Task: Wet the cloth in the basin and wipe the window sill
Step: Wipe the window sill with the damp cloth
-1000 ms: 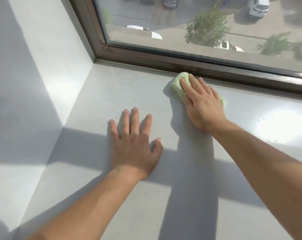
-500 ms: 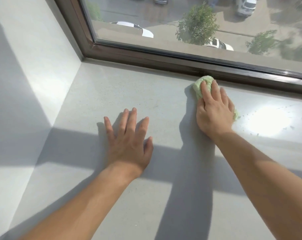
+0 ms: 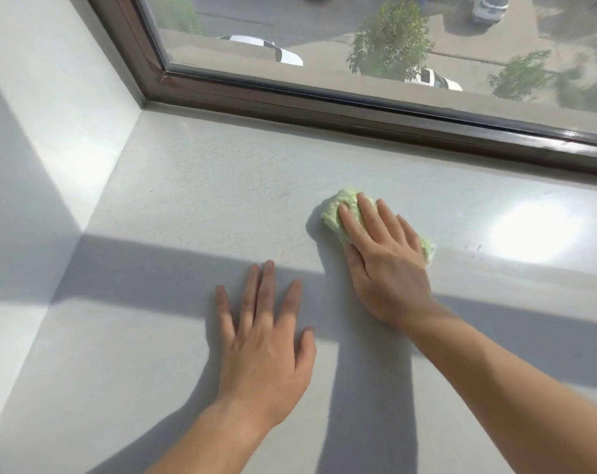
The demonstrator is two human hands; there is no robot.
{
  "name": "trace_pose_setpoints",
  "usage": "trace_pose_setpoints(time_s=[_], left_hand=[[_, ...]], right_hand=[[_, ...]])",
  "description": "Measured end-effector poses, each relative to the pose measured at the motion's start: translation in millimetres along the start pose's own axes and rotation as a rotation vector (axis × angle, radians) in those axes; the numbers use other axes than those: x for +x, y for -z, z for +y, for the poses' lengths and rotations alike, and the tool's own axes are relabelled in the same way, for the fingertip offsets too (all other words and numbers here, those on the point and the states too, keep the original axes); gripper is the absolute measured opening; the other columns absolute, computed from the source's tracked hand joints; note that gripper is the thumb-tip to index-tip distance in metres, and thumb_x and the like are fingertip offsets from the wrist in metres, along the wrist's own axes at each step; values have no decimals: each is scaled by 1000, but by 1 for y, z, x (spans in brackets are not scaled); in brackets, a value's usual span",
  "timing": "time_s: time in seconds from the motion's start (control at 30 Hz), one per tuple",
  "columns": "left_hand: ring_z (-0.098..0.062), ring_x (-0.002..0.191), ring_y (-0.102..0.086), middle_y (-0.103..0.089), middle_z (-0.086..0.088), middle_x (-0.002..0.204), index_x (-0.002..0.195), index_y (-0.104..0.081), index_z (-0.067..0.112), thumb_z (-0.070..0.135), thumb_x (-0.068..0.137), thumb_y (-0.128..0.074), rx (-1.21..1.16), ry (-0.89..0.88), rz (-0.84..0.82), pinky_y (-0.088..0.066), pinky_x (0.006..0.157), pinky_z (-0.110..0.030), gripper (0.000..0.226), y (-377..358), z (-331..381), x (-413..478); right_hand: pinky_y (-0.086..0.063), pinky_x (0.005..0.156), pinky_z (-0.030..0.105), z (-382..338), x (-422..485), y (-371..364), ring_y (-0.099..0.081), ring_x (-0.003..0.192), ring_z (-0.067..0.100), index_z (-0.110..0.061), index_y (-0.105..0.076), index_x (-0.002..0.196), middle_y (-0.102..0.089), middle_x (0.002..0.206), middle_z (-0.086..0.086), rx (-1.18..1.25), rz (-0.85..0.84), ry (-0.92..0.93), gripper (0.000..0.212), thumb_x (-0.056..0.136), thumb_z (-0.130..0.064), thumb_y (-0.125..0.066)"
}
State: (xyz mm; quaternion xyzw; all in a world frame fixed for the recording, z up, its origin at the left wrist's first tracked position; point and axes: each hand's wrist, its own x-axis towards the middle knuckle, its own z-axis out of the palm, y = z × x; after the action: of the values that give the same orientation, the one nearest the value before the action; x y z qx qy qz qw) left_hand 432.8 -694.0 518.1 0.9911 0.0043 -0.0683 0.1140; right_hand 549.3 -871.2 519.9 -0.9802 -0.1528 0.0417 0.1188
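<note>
A light green cloth (image 3: 336,213) lies bunched on the pale grey window sill (image 3: 201,200), a short way in front of the window frame. My right hand (image 3: 382,258) presses flat on the cloth with straight fingers, covering most of it; green shows at the fingertips and at the right edge (image 3: 427,249). My left hand (image 3: 263,340) rests flat on the sill with fingers spread, below and left of the cloth, holding nothing. No basin is in view.
A dark brown window frame (image 3: 358,114) runs along the far edge of the sill, with glass above it. A white side wall (image 3: 51,131) closes the sill on the left. Bright sun glare (image 3: 536,230) lies on the sill at the right.
My right hand has drawn the cloth away from the window frame towards me, after sliding it right along the frame. My left hand has stayed flat on the sill.
</note>
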Motion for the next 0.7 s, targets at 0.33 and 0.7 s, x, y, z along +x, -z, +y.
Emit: trace_pose_setpoints(time_s=[0.33,0.7], left_hand=[[-26,152,-4,-14,-13,163,148,-36,21,50,88,-30,101,44,3,-4,118,-61,67,6,3,0],[-19,151,7,-3,-7,165,152,-27,24,51,89,-23,87,66,12,4,119,-56,69,-4,1,2]], right_hand=[[-5,123,44,9,-17,7,-5,153,26,-39,-17,155,-8,167,-5,47,23,-139,54,102,-36,-30],[-6,122,42,27,-48,1,-4,153,25,-39,-16,155,-7,167,-5,42,14,-211,55,102,-35,-28]])
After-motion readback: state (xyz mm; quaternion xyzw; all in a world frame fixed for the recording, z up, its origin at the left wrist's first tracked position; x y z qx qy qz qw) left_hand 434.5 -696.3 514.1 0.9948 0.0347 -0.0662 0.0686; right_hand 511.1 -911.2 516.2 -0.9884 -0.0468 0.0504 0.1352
